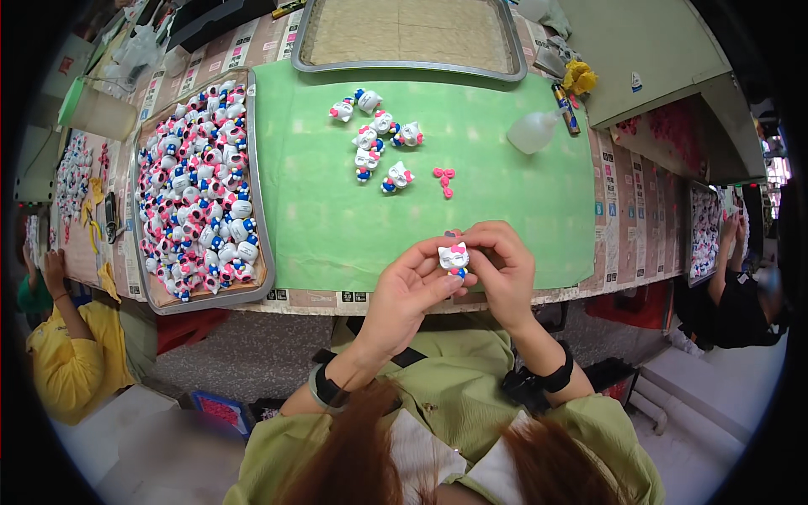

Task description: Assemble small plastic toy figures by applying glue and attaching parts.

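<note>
Just off the table's near edge, a small white cat figurine (454,257) with a pink bow and a blue lower body faces up. My left hand (411,278) grips it between thumb and fingers. From the other side, my right hand (502,268) has its closed thumb and fingers on the figurine's head and side. A bit of pink shows above the head at my fingertips; whether it is a separate piece I cannot tell. Beyond my hands, several similar figurines (368,158) lie loosely grouped on the green mat (337,240). Small pink pieces (444,182) lie together to their right.
A metal tray (268,252) heaped with cat figurines stands at the left. Another tray (404,69), lined with pale sheet, is at the far side. A translucent squeeze bottle (532,133) rests near the mat's right edge. Other people (80,353) work at both sides.
</note>
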{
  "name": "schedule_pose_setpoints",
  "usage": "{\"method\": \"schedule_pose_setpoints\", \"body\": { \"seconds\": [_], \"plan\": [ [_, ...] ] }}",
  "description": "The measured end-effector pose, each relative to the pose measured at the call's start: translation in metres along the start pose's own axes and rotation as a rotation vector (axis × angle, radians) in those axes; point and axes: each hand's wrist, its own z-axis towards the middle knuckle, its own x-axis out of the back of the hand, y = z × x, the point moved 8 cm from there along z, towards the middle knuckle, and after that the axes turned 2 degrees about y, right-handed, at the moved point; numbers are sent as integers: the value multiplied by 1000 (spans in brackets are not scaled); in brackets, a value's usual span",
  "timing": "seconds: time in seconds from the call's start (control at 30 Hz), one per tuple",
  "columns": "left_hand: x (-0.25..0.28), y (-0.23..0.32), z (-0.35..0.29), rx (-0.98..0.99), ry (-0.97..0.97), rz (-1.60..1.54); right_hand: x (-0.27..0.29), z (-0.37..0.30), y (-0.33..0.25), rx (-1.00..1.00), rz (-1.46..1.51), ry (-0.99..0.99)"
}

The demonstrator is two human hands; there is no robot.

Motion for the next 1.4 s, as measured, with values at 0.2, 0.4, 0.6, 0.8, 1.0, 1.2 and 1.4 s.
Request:
{"method": "schedule_pose_setpoints", "body": {
  "seconds": [0.2, 0.4, 0.6, 0.8, 1.0, 1.2, 1.4],
  "plan": [
    [1, -2, 0, 13, -13, 0, 0, -4, -15, 93, -190, 119],
    [7, -1, 2, -10, 50, 110, 9, -3, -5, 87, -177, 120],
    [11, 10, -4, -82, 114, 143, 18, 7, -13, 70, -324, 148],
    [29, 25, -13, -156, 208, 209, 8, 8, -21, 163, -494, -103],
    [29, 21, -13, -112, 200, 165, -19, 7, -26, 365, -642, -186],
    [9, 13, -10, -66, 28, 161, -2, 6, 11, -337, 146, -16],
    [1, 4, -7, -36, -24, 153, -5, 6, 2, -220, 81, -1]
  ]
}}
